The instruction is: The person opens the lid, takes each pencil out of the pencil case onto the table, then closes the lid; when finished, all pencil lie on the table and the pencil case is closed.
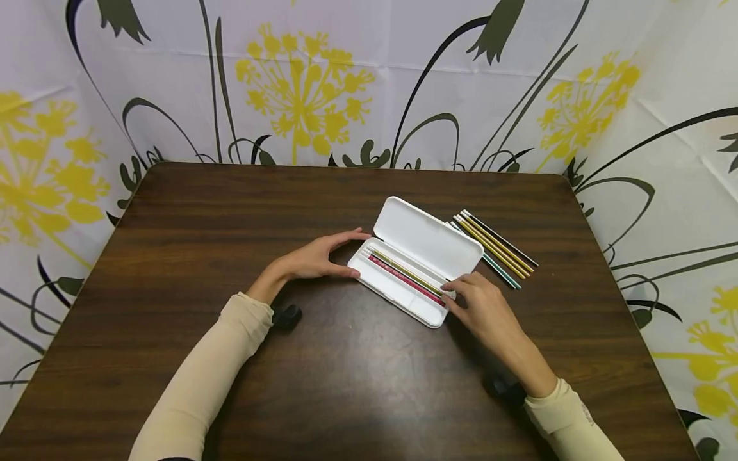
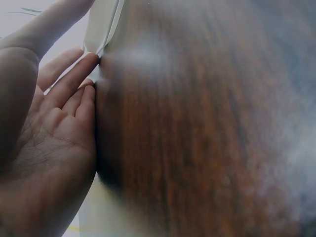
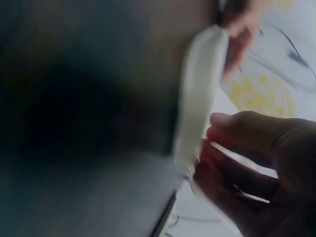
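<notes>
Reaching in from nearest the camera in cream sleeves point(image 1: 190, 384), to the near left and near right of a white pencil case point(image 1: 398, 291). Wearing a black device point(image 1: 286, 317) at each wrist, also on the near side of the case.

Touching the left end of the case with the left hand point(image 1: 317, 257), thumb at the near corner, fingers toward the far corner, grip spread and nearly straight around that end. Bending the right hand point(image 1: 484, 307) over the right end of the case, grip pinching at the ends of the pencils point(image 1: 403, 277) inside, between thumb and fingers; cannot tell whether on 1 or more.

Seeing at least 2 pencils in the case, 1 red and 1 gold, side by side along its length, pale tips toward the left hand. Seeing the lid point(image 1: 429, 237) folded back on the far side of the case.

Just beyond the lid, to the right of the case, seeing loose pencils point(image 1: 496, 247) side by side: 1 black, 2 gold, 2 teal. All around the case, a dark wood-grain counter point(image 1: 230, 211); well beyond the case, a white cloth point(image 1: 173, 38) printed with yellow flowers.
</notes>
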Motion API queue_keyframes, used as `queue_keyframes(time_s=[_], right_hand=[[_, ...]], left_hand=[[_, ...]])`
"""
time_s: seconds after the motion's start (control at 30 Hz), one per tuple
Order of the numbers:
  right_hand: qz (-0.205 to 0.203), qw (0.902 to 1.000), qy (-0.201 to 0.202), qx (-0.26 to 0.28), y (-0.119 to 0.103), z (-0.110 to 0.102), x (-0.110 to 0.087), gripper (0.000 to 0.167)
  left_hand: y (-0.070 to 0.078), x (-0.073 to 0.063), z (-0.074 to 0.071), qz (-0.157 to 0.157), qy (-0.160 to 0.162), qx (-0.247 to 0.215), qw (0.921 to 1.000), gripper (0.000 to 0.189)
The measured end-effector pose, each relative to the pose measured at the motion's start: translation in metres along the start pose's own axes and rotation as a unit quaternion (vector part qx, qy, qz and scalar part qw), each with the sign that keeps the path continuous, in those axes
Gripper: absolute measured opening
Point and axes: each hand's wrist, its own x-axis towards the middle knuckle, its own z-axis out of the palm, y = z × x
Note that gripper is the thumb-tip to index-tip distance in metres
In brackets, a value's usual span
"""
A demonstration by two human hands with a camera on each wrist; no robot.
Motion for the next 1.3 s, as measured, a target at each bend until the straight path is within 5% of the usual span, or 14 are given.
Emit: queue_keyframes(time_s=[0.23,0.57,0.8,1.03,1.3], right_hand=[[-0.015,0.9946,-0.034,-0.097,-0.008,0.013,0.007,0.012],[0.096,0.9932,-0.063,-0.020,-0.011,0.010,0.012,0.008],[0.074,0.9964,0.010,0.040,-0.004,0.002,0.012,0.008],[0.046,0.9889,0.095,0.105,0.017,-0.039,0.018,0.015],[0.128,0.9736,0.118,0.147,0.056,-0.088,0.021,0.016]], left_hand=[[0.000,-0.001,0.002,-0.002,0.011,-0.004,0.9999,0.074],[-0.001,0.001,0.003,-0.001,0.004,-0.008,1.0000,0.074],[-0.023,0.006,0.004,0.003,0.015,0.012,0.9998,0.077],[-0.034,0.008,0.002,0.005,0.015,0.021,0.9997,0.078],[-0.029,0.006,0.004,0.003,0.015,0.012,0.9998,0.076]])
